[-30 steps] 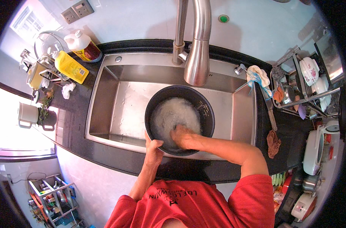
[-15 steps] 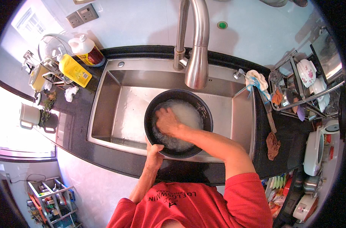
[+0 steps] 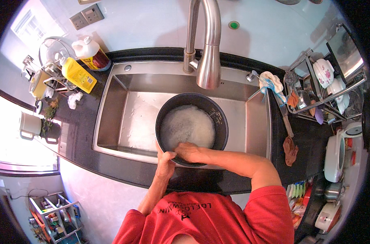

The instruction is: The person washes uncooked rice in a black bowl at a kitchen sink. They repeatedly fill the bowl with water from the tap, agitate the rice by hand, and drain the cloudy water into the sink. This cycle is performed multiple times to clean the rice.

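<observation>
A dark rice cooker inner pot (image 3: 220, 129) is held over the front of the steel sink (image 3: 258, 122). Cloudy whitish water with what looks like rice (image 3: 189, 124) lies inside it. My left hand (image 3: 166, 162) grips the pot's near left rim, thumb on top and fingers down its outside. Reaching in over the rim, my right hand (image 3: 188, 153) is at the near side of the pot, close to my left thumb. Its fingertips are down in the water and partly hidden, so their closing cannot be made out.
A steel faucet (image 3: 209, 67) hangs just behind the pot. On the left counter stand a yellow bottle (image 3: 80, 76) and a white jug with dark liquid (image 3: 91, 53). To the right are a dish rack with bowls (image 3: 324, 74), a brown cloth (image 3: 290, 151) and a brush-like tool (image 3: 272, 83).
My right hand has moved from the pot's left middle toward its near rim, baring more of the cloudy water. My left hand keeps its grip on the rim.
</observation>
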{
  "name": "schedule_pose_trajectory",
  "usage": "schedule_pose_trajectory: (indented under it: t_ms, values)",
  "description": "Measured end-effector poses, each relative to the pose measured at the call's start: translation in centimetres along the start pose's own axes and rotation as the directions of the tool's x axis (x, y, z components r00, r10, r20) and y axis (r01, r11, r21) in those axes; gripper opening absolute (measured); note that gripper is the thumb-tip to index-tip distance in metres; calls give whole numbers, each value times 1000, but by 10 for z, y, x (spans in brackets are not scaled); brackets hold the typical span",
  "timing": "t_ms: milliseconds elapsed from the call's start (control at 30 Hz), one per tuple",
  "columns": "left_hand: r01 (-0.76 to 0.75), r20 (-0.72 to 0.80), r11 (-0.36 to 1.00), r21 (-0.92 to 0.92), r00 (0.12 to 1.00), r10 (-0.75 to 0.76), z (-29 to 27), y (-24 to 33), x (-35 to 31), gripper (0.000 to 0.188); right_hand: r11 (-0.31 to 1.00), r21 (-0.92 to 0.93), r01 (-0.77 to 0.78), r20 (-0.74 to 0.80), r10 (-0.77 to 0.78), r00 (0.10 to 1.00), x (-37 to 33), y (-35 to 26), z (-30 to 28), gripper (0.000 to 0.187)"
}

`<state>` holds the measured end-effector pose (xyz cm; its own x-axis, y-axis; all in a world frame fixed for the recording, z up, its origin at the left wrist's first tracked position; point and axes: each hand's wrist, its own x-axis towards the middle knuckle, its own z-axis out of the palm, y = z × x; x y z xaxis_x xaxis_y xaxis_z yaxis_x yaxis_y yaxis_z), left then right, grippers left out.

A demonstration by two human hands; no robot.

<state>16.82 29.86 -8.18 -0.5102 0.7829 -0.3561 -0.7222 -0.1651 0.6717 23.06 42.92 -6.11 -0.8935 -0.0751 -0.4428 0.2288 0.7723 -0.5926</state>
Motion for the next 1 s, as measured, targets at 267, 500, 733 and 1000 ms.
schedule_pose_trajectory:
  t_ms: [267, 500, 733, 1000]
  values:
    - [10, 12, 1000, -22, 1000, -9, -3, 1, 0, 86, 979, -88, -181, -322, 144, 936, 32, -18, -28, 14]
    - [-72, 64, 997, 39, 996, 69, 7, 2, 1, 89, 913, -262, -313, -667, 63, 743, 73, 85, -12, 24]
    - [-122, 46, 991, 57, 992, 120, 16, 5, -2, 90, 850, -248, -465, -203, 424, 883, -19, 50, -33, 33]
    - [-69, 76, 997, 33, 995, 67, 8, 2, -2, 85, 993, 49, -108, -15, 108, 994, -18, 18, 17, 31]
